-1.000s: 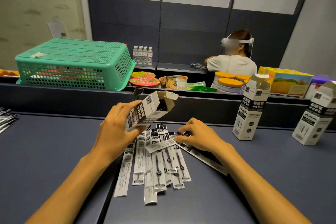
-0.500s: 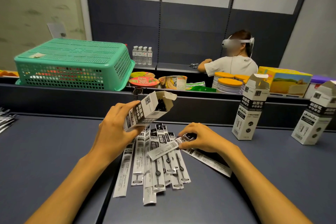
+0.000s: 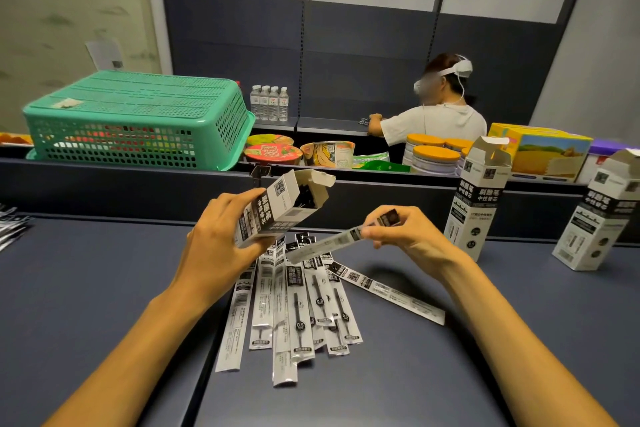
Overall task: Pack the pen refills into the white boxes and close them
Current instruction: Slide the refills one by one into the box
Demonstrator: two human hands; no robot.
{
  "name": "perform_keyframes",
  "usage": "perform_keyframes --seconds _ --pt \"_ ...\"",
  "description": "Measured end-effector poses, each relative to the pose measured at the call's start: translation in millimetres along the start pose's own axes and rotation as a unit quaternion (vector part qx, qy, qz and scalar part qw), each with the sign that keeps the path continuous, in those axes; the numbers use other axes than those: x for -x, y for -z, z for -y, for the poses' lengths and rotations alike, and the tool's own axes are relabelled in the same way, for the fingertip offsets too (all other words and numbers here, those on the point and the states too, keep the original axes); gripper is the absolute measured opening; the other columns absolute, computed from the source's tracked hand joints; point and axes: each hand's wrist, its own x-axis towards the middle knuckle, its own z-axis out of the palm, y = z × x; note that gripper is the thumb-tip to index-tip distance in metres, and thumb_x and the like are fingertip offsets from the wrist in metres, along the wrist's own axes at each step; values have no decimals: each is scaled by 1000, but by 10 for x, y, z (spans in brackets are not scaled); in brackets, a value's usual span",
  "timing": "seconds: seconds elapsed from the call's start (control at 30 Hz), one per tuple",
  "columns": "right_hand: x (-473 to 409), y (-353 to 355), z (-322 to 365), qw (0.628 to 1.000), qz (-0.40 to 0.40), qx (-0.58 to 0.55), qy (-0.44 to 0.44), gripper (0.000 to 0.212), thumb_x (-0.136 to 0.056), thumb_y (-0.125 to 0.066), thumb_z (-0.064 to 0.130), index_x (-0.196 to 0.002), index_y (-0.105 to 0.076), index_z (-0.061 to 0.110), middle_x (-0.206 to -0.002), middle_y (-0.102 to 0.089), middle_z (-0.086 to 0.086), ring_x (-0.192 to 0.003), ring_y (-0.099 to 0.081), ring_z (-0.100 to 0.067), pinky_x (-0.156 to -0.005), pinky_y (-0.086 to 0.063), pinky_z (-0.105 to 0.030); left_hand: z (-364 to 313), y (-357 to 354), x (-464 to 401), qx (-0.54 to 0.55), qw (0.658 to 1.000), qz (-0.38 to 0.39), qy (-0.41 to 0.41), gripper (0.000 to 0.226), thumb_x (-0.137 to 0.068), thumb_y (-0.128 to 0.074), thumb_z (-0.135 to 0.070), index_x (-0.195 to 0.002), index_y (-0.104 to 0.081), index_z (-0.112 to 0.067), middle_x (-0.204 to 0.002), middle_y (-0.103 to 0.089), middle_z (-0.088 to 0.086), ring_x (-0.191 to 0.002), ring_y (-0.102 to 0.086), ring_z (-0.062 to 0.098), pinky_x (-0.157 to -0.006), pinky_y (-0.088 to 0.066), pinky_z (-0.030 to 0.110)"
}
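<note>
One refill packet (image 3: 341,239), flat in the pile a second ago, now lifted clear, pinched by right hand (image 3: 405,232) beside the open, seemingly part-filled white box (image 3: 282,208) gripped tilted in left hand (image 3: 216,246); insertion likely next, more refills (image 3: 298,302) on table (image 3: 86,288).

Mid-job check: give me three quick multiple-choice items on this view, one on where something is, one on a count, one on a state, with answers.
1. Where is the refill pile?
A. in the green basket
B. on the table under the hands
C. on the back shelf

2. How many white boxes stand upright at the right?
A. two
B. four
C. none

3. The box in the left hand is
A. taped shut
B. open at the top
C. crushed flat

Answers:
B, the refill pile lies on the table.
A, standing boxes and.
B, the left hand grips the held box, flaps up; the right hand pinches a refill.
</note>
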Motion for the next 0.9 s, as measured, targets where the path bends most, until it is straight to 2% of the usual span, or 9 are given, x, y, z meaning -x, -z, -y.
perform_keyframes --seconds 0.1,0.23,0.33,0.4,0.53,0.7,0.9 --pt "23 0 27 997 -11 -78 -15 8 -80 -72 13 -81 -69 6 -71 -63 -8 -62 -56 -16 -61 -50 -26 -4 -5 4 0 1000 1 0 73 -72 -83 -25 -136 -47 -25 -113 -57 -3 -100 -53 15 -77 -53 37" --pt "-1 14 52 993 -47 -104 -11 22 -83 -69 22 -92 -66 2 -71 -61 -5 -59 -52 -13 -55 -47 -21 -5 -4 4 1 1000 0 -1 73 -73 -82 -25 -136 -47 -25 -113 -57 -3 -101 -53 14 -77 -52 35" --pt "-20 29 28 998 -61 -14 -14 28 -88 -67 25 -89 -66 -3 -70 -56 -4 -60 -51 -9 -56 -45 -17 2 -8 2 1 1000 1 0 73 -73 -82 -27 -137 -46 -26 -114 -58 -3 -102 -52 14 -78 -52 35" --pt "-18 18 -7 997 -34 55 -38 28 -90 -67 22 -89 -67 -6 -69 -60 -4 -60 -53 -9 -56 -44 -18 7 -10 2 1 1000 3 -1 73 -74 -82 -27 -137 -45 -27 -115 -57 -3 -103 -52 13 -78 -52 35" --pt "-25 -68 -87 974 26 199 -103 15 -90 -68 26 -86 -72 12 -77 -71 2 -70 -62 -8 -64 -47 -21 7 -11 4 4 1000 2 -2 73 -74 -81 -28 -137 -44 -29 -115 -57 -3 -103 -52 14 -78 -53 37" --pt "-53 -147 -194 940 58 312 -129 20 -85 -73 38 -89 -74 18 -86 -74 1 -84 -68 -17 -79 -54 -32 14 -7 -1 2 1000 3 -3 72 -75 -79 -31 -137 -43 -29 -115 -57 -3 -103 -52 13 -77 -53 36" --pt "-30 -225 -200 898 51 412 -145 34 -72 -78 54 -91 -70 27 -85 -69 9 -84 -65 -11 -81 -56 -35 4 -6 9 5 1000 1 -1 71 -74 -79 -32 -137 -44 -29 -115 -57 -3 -103 -53 13 -78 -53 36"
